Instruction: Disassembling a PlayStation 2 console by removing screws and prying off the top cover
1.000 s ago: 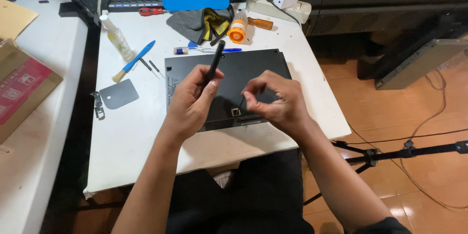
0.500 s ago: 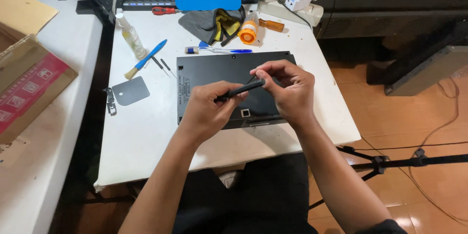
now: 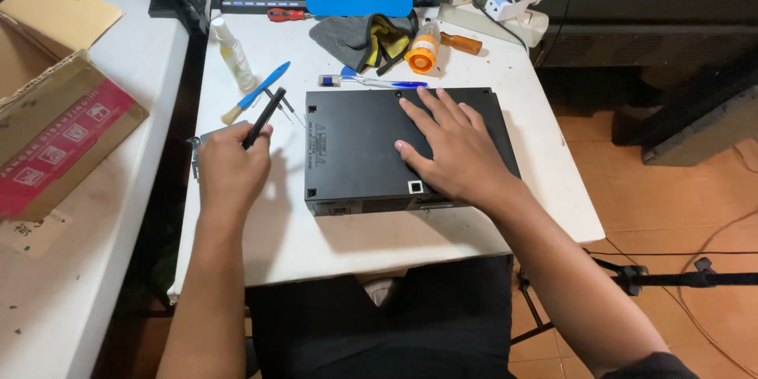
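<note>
A flat black electronics box (image 3: 355, 150) lies in the middle of the white table (image 3: 379, 237). My right hand (image 3: 450, 146) rests flat on its top, fingers spread. Over the table to the left of the box, my left hand (image 3: 229, 166) grips a slim black tool (image 3: 264, 118) that points up and away from me. Under that hand a grey metal plate (image 3: 207, 136) is mostly hidden.
A blue-handled brush (image 3: 254, 93), small bits (image 3: 283, 105), a clear bottle (image 3: 234, 55), a grey and yellow cloth (image 3: 365, 38), an orange-capped bottle (image 3: 424, 51), a blue pen (image 3: 377, 81) and a power strip (image 3: 505, 12) lie at the back. A cardboard box (image 3: 55, 134) sits on the left table.
My left hand has carried the black tool off the box to the left side of the table. My right hand let go of it and now lies flat on the box.
</note>
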